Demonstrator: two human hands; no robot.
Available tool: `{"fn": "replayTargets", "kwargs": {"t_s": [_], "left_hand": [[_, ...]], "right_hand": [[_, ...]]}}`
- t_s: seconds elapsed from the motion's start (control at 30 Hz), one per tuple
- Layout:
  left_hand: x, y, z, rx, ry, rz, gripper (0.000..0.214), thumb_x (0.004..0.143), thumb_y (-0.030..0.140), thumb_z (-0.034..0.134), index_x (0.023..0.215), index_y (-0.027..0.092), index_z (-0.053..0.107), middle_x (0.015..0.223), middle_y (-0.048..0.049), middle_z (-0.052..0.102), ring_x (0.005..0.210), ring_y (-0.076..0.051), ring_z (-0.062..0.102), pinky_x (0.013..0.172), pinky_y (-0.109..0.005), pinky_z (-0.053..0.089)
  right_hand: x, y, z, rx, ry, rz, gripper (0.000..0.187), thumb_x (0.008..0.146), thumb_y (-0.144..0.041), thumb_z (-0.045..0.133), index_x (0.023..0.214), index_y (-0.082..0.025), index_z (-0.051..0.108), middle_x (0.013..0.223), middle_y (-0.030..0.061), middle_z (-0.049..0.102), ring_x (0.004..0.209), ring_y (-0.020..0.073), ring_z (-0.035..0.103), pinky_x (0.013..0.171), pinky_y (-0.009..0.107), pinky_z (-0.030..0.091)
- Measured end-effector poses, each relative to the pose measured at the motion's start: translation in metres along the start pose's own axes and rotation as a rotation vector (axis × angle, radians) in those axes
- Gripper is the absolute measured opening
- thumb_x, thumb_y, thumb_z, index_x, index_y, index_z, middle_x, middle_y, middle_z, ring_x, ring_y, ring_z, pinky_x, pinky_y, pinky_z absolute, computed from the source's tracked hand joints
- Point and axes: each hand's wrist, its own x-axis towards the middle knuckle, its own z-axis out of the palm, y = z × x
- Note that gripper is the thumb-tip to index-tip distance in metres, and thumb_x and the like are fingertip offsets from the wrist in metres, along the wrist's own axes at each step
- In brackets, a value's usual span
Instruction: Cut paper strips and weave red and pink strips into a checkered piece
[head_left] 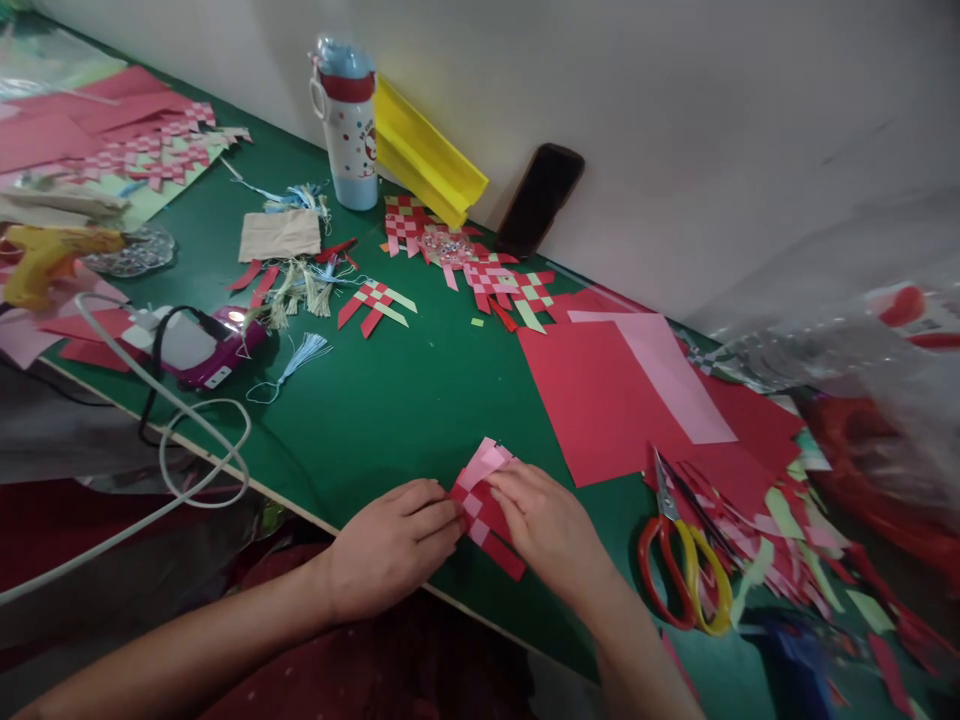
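Note:
Near the table's front edge lies a piece of woven red and pink paper strips (480,505), its red strip ends pointing toward me. My left hand (397,545) has its fingers closed at the left edge of the weave, the fingertips touching the paper. On the upper right side, my right hand (544,515) pinches a strip of the same paper between thumb and fingers. The pink strip (486,458) at the far end tilts up a little. My fingers hide part of both side edges.
Scissors (679,570) with red and yellow handles lie at right beside paper scraps (787,540). Red sheets (600,400) lie behind. Further back stand a bottle (352,130), a yellow tray (427,160) and a phone (540,200). At left are a power strip (214,350), cable and glue gun (45,260).

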Motion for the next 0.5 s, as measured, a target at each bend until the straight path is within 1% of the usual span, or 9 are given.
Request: {"fn": "replayTargets", "kwargs": {"t_s": [0.13, 0.2, 0.3, 0.4, 0.5], "left_hand": [[0.002, 0.000, -0.002, -0.007, -0.040, -0.008, 0.023, 0.095, 0.015, 0.047, 0.114, 0.012, 0.060, 0.113, -0.0062, 0.068, 0.107, -0.018, 0.059, 0.104, -0.038, 0.047], [0.002, 0.000, -0.003, -0.014, -0.047, -0.015, 0.023, 0.095, 0.015, 0.048, 0.114, 0.012, 0.060, 0.114, -0.0062, 0.067, 0.107, -0.019, 0.059, 0.104, -0.038, 0.047], [0.002, 0.000, -0.004, -0.024, -0.036, -0.023, 0.023, 0.094, 0.015, 0.049, 0.114, 0.012, 0.060, 0.115, -0.0070, 0.066, 0.112, -0.020, 0.057, 0.105, -0.038, 0.046], [0.001, 0.001, -0.003, -0.027, -0.030, -0.021, 0.025, 0.095, 0.015, 0.048, 0.116, 0.012, 0.060, 0.120, -0.0076, 0.064, 0.122, -0.022, 0.052, 0.110, -0.042, 0.041], [0.000, 0.002, -0.003, -0.029, -0.041, -0.029, 0.026, 0.096, 0.015, 0.045, 0.118, 0.013, 0.059, 0.123, -0.0069, 0.063, 0.126, -0.022, 0.050, 0.113, -0.043, 0.037]], "right_hand": [[0.001, 0.000, -0.004, -0.041, -0.033, 0.035, 0.029, 0.096, -0.020, 0.038, 0.093, -0.020, 0.067, 0.098, 0.0068, 0.069, 0.092, 0.0209, 0.061, 0.082, 0.036, 0.048], [-0.001, 0.001, -0.004, -0.054, -0.019, 0.057, 0.027, 0.097, -0.023, 0.039, 0.099, -0.020, 0.066, 0.099, 0.0077, 0.068, 0.092, 0.0218, 0.060, 0.082, 0.037, 0.048], [-0.008, 0.002, -0.001, -0.062, 0.004, 0.076, 0.027, 0.096, -0.023, 0.040, 0.107, -0.020, 0.065, 0.102, 0.0084, 0.069, 0.092, 0.0220, 0.060, 0.083, 0.038, 0.048], [-0.015, 0.003, 0.002, -0.037, -0.015, 0.074, 0.029, 0.097, -0.021, 0.038, 0.110, -0.020, 0.064, 0.103, 0.0075, 0.069, 0.092, 0.0210, 0.061, 0.084, 0.037, 0.047], [-0.018, 0.003, 0.003, -0.011, -0.015, 0.090, 0.031, 0.097, -0.020, 0.036, 0.114, -0.020, 0.063, 0.103, 0.0073, 0.070, 0.093, 0.0207, 0.062, 0.085, 0.036, 0.047]]}}
